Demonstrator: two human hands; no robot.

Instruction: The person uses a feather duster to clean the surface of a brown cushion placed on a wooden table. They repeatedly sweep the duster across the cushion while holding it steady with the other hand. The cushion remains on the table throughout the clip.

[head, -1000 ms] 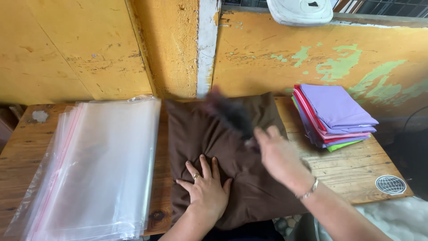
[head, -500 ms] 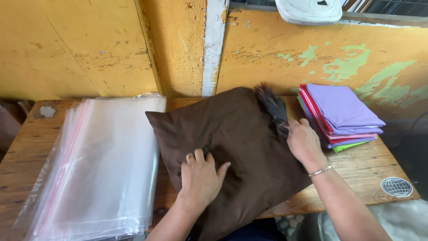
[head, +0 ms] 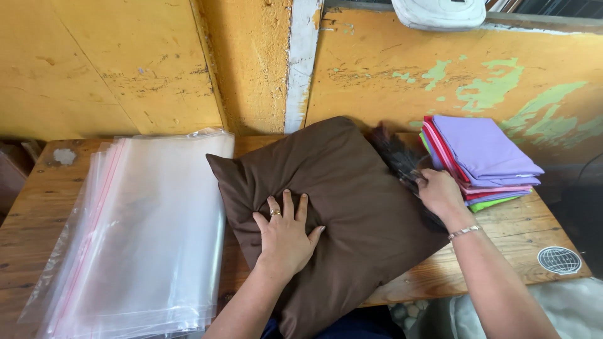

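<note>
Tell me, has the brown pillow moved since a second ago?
Yes. The brown pillow has turned on the wooden table; its far corner now points up at the white wall strip.

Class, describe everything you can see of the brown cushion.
The brown cushion is plump, square, covered in plain smooth fabric. It lies tilted like a diamond on the wooden table, its near corner overhanging the edge. The left hand presses flat on it, creasing the cloth; the right hand holds a dark brush at its right side.

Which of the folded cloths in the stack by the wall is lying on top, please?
The lilac cloth tops the stack of folded cloths; the pink, red, blue and green ones show only as edges beneath it, beside the right hand.
</note>
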